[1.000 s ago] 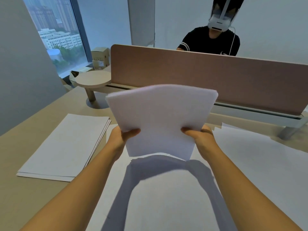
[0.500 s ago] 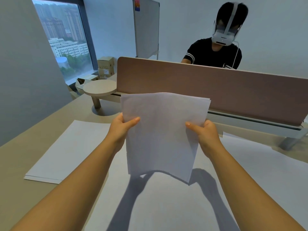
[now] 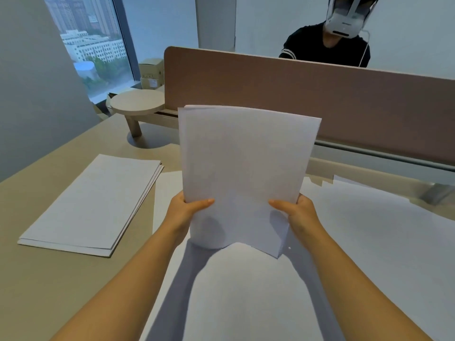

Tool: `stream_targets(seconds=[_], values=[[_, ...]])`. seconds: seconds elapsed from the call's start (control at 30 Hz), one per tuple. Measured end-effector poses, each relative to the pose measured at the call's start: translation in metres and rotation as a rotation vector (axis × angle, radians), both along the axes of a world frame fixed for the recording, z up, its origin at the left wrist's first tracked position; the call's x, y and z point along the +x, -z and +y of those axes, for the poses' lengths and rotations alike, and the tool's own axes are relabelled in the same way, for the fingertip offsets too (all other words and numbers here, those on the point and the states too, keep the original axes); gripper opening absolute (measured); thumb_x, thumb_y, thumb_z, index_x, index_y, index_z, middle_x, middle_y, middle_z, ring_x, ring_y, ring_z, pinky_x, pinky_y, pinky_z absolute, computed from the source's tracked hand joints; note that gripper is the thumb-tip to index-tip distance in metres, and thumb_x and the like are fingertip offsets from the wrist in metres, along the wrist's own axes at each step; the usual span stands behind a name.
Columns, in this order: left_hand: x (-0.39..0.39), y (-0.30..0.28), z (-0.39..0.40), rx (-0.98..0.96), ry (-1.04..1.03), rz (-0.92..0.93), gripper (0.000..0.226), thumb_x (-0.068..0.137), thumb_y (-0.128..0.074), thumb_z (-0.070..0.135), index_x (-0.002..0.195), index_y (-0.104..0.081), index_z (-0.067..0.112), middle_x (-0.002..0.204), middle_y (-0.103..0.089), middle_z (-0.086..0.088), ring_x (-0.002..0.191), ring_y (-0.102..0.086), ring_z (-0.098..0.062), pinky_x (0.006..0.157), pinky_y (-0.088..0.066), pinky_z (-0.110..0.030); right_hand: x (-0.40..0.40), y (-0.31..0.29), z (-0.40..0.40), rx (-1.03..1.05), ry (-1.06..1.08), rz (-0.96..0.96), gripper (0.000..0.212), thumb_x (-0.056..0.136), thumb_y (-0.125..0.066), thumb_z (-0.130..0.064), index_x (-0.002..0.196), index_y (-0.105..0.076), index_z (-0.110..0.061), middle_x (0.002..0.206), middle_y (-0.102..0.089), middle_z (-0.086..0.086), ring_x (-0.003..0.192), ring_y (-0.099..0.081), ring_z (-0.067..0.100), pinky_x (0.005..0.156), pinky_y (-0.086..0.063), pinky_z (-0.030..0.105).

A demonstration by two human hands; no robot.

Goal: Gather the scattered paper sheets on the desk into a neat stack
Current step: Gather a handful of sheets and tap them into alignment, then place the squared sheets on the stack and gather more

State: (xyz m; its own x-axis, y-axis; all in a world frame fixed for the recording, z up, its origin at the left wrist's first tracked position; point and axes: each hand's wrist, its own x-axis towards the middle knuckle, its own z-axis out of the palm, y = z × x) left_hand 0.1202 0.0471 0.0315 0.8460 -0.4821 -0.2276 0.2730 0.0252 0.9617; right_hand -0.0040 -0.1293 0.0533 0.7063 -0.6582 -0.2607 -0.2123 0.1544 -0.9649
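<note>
At about nine o'clock a finished stack [image 3: 91, 205] is seen flat on the desk [image 3: 49, 279], its edges nearly flush. At the centre a bundle of sheets [image 3: 243, 173] is held upright and clear of the desk, gripped near its lower edge. The left hand [image 3: 183, 210] is closed on the bundle's left side at about eight o'clock of it, thumb across the front; the right hand [image 3: 298, 212] is closed likewise at about four o'clock. The bottom edge is uneven, so the squaring step is judged to be in hand. A tap of that edge on the surface is called for next, then the bundle can be laid down. From two to five o'clock loose sheets [image 3: 369, 230] are spread overlapping on the desk, so gathering is judged unfinished.
</note>
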Motion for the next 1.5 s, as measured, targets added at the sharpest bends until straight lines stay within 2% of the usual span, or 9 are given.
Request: stream_targets(seconds=[0.13, 0.37, 0.53, 0.67, 0.87, 1.1, 1.33, 1.43, 1.5], values=[[-0.006, 0.021, 0.005, 0.086, -0.045, 0.015, 0.067, 0.057, -0.078, 0.011, 0.119, -0.054, 0.007, 0.114, -0.062, -0.011, 0.111, -0.055, -0.033, 0.097, -0.046, -0.044, -0.007, 0.017, 0.002, 0.028, -0.007, 0.058, 0.041, 0.087, -0.057, 0.002, 0.127, -0.05, 0.002, 0.119, -0.057, 0.013, 0.1, -0.051, 0.026, 0.086, -0.039, 0.03], [-0.001, 0.024, 0.015, 0.175, -0.154, -0.067, 0.053, 0.065, -0.07, 0.013, 0.115, -0.054, 0.009, 0.11, -0.06, -0.01, 0.102, -0.057, -0.03, 0.085, -0.047, -0.038, 0.017, 0.007, 0.014, -0.074, 0.002, 0.062, 0.019, 0.089, -0.047, 0.003, 0.097, -0.056, -0.012, 0.081, -0.057, -0.002, 0.072, -0.054, 0.014, 0.059, -0.044, 0.021], [0.035, 0.009, 0.044, 0.233, -0.15, -0.194, 0.04, 0.088, -0.058, 0.01, 0.126, -0.047, 0.011, 0.109, -0.055, -0.001, 0.102, -0.054, -0.022, 0.083, -0.043, -0.031, 0.054, 0.005, 0.041, -0.052, -0.04, 0.027, 0.019, 0.09, -0.054, -0.003, 0.102, -0.054, -0.018, 0.081, -0.058, -0.01, 0.072, -0.055, 0.006, 0.059, -0.045, 0.016], [0.075, 0.003, 0.066, 0.309, -0.164, -0.153, 0.032, 0.095, -0.047, 0.013, 0.126, -0.05, 0.007, 0.112, -0.056, -0.003, 0.097, -0.052, -0.019, 0.083, -0.042, -0.03, 0.099, 0.003, 0.072, -0.088, -0.047, 0.042, 0.033, 0.09, -0.056, -0.012, 0.122, -0.055, -0.004, 0.114, -0.063, 0.008, 0.091, -0.057, 0.018, 0.081, -0.046, 0.027], [0.151, 0.008, 0.132, 0.432, -0.233, -0.069, 0.031, 0.091, -0.056, 0.019, 0.114, -0.058, -0.001, 0.111, -0.062, -0.012, 0.092, -0.056, -0.024, 0.081, -0.044, -0.031, 0.173, 0.018, 0.124, -0.028, -0.111, 0.136, 0.037, 0.088, -0.056, 0.002, 0.125, -0.053, 0.003, 0.125, -0.058, 0.014, 0.11, -0.057, 0.031, 0.09, -0.044, 0.03], [0.212, 0.041, 0.197, 0.67, -0.098, -0.038, 0.052, 0.097, -0.046, 0.019, 0.142, -0.029, 0.0, 0.149, -0.032, -0.012, 0.138, -0.031, -0.029, 0.111, -0.027, -0.037, 0.232, 0.055, 0.186, -0.047, -0.209, 0.22, 0.041, 0.087, -0.053, 0.006, 0.127, -0.048, -0.003, 0.126, -0.056, 0.012, 0.112, -0.056, 0.03, 0.102, -0.044, 0.039], [0.251, 0.063, 0.234, 0.869, 0.048, -0.029, 0.035, 0.092, -0.051, 0.006, 0.126, -0.046, -0.002, 0.129, -0.053, -0.014, 0.114, -0.051, -0.028, 0.098, -0.041, -0.036, 0.261, 0.08, 0.209, -0.073, -0.239, 0.364, 0.014, 0.087, -0.06, -0.006, 0.097, -0.062, 0.003, 0.096, -0.063, 0.008, 0.095, -0.059, 0.027, 0.077, -0.047, 0.028], [0.258, 0.069, 0.235, 0.967, 0.066, -0.078, 0.028, 0.091, -0.048, 0.0, 0.118, -0.045, 0.003, 0.109, -0.051, -0.01, 0.095, -0.046, -0.023, 0.08, -0.037, -0.029, 0.267, 0.091, 0.213, -0.142, -0.277, 0.474, 0.027, 0.087, -0.061, -0.017, 0.099, -0.061, 0.007, 0.098, -0.065, 0.018, 0.095, -0.062, 0.033, 0.079, -0.046, 0.031], [0.258, 0.068, 0.234, 1.031, 0.038, -0.115, 0.038, 0.09, -0.045, -0.002, 0.126, -0.038, 0.005, 0.112, -0.049, -0.011, 0.1, -0.048, -0.027, 0.079, -0.037, -0.03, 0.269, 0.093, 0.215, -0.217, -0.359, 0.577, 0.028, 0.089, -0.058, -0.025, 0.079, -0.055, 0.0, 0.076, -0.059, 0.014, 0.072, -0.059, 0.025, 0.071, -0.043, 0.029]])
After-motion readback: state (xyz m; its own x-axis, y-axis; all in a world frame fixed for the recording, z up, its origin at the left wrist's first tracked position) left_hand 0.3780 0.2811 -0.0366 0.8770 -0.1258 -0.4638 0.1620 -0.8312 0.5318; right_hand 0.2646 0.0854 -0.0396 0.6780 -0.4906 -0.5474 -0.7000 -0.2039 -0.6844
